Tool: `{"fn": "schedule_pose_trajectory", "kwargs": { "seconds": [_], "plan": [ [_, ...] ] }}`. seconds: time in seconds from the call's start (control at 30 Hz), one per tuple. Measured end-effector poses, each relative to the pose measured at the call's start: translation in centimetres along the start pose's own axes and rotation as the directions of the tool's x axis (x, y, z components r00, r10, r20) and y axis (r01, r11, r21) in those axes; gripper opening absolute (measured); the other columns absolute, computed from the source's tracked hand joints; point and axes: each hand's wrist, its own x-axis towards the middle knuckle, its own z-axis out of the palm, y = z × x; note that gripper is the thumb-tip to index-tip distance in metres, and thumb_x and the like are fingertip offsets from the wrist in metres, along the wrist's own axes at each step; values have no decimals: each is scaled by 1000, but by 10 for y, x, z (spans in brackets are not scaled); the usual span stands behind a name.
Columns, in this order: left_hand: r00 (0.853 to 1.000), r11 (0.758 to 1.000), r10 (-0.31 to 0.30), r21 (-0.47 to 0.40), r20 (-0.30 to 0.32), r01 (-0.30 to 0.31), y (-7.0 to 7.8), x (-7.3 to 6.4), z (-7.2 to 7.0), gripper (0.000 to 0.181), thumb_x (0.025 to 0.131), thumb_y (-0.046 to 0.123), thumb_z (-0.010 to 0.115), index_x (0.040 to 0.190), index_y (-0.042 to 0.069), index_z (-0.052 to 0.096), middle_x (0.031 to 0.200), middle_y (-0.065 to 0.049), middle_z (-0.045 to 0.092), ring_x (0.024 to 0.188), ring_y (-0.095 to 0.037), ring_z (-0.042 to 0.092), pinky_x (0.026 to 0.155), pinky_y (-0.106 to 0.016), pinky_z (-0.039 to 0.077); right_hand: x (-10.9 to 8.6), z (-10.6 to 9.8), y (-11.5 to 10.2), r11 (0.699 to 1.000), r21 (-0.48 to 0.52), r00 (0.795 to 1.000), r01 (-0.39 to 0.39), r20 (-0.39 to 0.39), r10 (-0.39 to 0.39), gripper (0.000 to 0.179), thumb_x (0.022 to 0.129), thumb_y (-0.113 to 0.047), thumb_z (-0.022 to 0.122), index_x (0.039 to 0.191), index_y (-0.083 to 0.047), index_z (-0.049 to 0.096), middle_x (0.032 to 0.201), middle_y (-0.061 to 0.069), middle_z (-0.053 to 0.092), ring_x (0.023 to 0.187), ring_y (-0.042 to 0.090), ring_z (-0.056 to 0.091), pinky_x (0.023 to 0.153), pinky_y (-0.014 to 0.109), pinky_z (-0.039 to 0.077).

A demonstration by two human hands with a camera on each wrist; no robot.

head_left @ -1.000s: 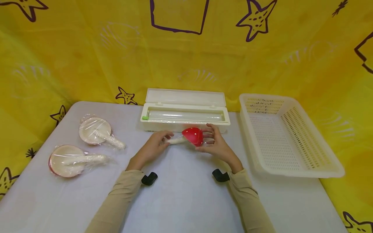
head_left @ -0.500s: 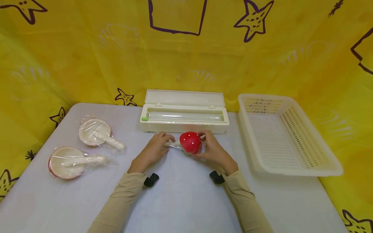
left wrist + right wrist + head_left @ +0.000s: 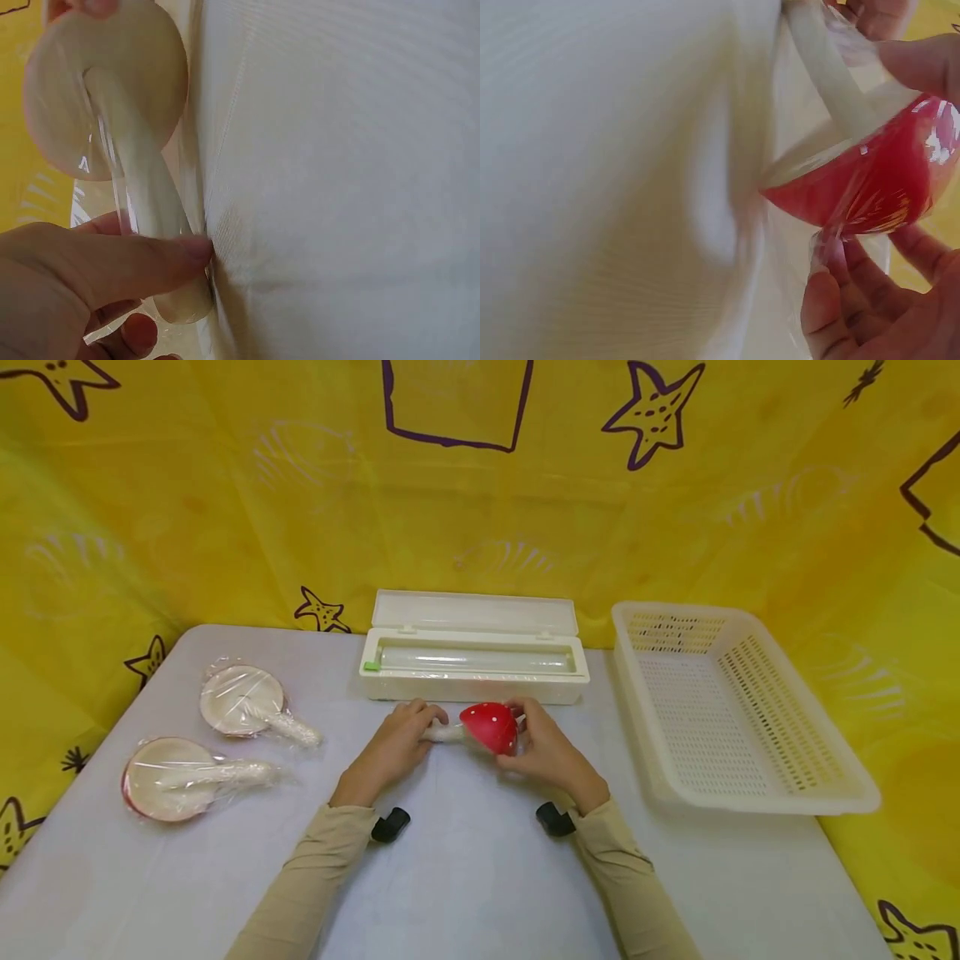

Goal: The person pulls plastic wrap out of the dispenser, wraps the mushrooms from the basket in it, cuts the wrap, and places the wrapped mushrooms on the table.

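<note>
A toy mushroom (image 3: 487,725), with a white-dotted red cap and a whitish stem, is held above the white table just in front of the film box. My left hand (image 3: 392,747) pinches the stem near its end; in the left wrist view the thumb lies across the stem (image 3: 142,180). Clear plastic film wraps the mushroom. On the cap side, my right hand (image 3: 551,752) grips the film-covered red cap (image 3: 877,187), thumb on one side and fingers on the other. Loose film (image 3: 826,247) bunches at the right fingertips.
Behind the hands stands an open white box (image 3: 476,687) with a roll of cling film (image 3: 476,658). Two film-wrapped mushrooms (image 3: 243,700) lie at the left, cap undersides up. A white perforated basket (image 3: 652,752) stands at the right. A yellow cloth (image 3: 480,510) hangs behind.
Both hands have brought the mushroom slightly toward me, away from the box. Its cap has tilted back and forth, and my right fingers have closed in around it.
</note>
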Motion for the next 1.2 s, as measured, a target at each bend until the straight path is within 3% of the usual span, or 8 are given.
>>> {"fn": "schedule_pose_trajectory", "kwargs": {
  "seconds": [0.2,0.43,0.67,0.83,0.93,1.07,1.2],
  "plan": [
    [998,998,51,41,-36,-50,3,0,-2,30,78,-5,73,103,10,66,92,-7,60,96,-30,55,86,-45,45,-3,-5,-5,999,17,999,-33,-16,33,64,81,-18,77,134,-4,43,127,13,51,94,22,55,71,25,53],
    [1000,999,29,17,-1,-29,9,0,-9,28,77,-1,70,103,9,67,99,-7,62,98,-28,52,90,-43,42,-3,-8,-12,999,-35,996,-22,-91,19,63,85,-29,76,134,-2,49,124,13,55,103,26,57,86,37,53],
    [1000,997,-10,-81,27,12,8,0,-16,36,79,3,66,114,8,60,102,-4,67,96,-24,55,90,-43,42,-3,-11,-15,994,105,990,-41,-132,55,66,80,-21,83,129,-3,43,123,13,57,99,26,60,85,36,52],
    [1000,979,17,-202,-11,-19,7,1,-21,35,79,1,63,113,6,56,105,-8,67,98,-26,61,91,-43,48,-3,-11,-14,995,91,990,29,-138,-16,86,68,-14,92,136,-5,41,132,13,49,101,26,57,82,30,50],
    [998,969,44,-241,-36,-51,9,2,-24,29,80,0,61,108,4,58,104,-10,69,98,-25,62,90,-42,49,-3,-11,-13,997,41,982,70,-177,-62,85,66,-9,92,134,-3,42,131,16,45,98,27,58,78,29,49],
    [997,961,62,-267,-49,-73,11,2,-24,26,82,0,58,108,4,59,104,-10,69,95,-24,59,89,-40,45,-2,-13,-13,995,-2,970,104,-221,-102,81,65,-6,91,132,0,45,128,18,51,98,29,60,78,36,51],
    [997,953,66,-295,-44,-76,11,2,-25,26,84,0,54,110,2,56,105,-11,67,95,-24,56,89,-39,41,-1,-15,-12,989,19,967,144,-217,-136,87,64,-3,91,137,2,44,134,17,55,112,34,58,85,44,51]
  ]
}}
